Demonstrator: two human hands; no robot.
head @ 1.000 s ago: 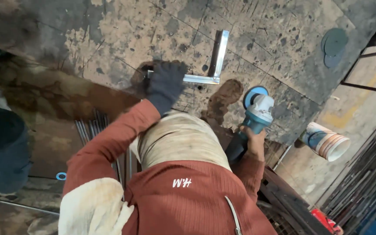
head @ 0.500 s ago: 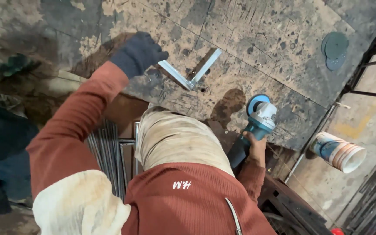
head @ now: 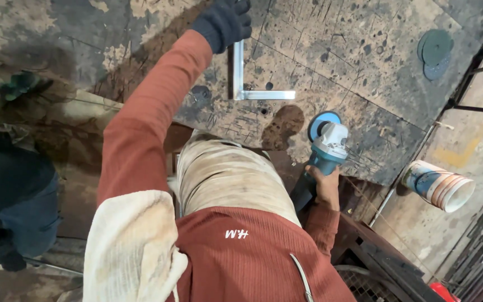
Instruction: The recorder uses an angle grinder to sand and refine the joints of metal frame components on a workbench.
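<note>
gripping the angle grinder (head: 324, 150) by its body at the near edge of the steel workbench (head: 364, 61), the bare right hand (head: 324, 184) is closed around it; it looks heavy and rigid. farther in, the gloved left hand (head: 225, 21) clasps one leg of the l-shaped metal bracket (head: 247, 89), stiff, light, probably sharp-edged, lying flat mid-bench.

The gloved left hand (head: 225, 21) is cut off by the top edge and covers the upper end of the L-shaped metal bracket (head: 240, 84). The right hand (head: 324, 187) wraps the angle grinder (head: 324, 154), hiding its rear grip. The grinder's disc is mostly hidden under its body. The bucket (head: 440, 185) contents cannot be determined.
</note>
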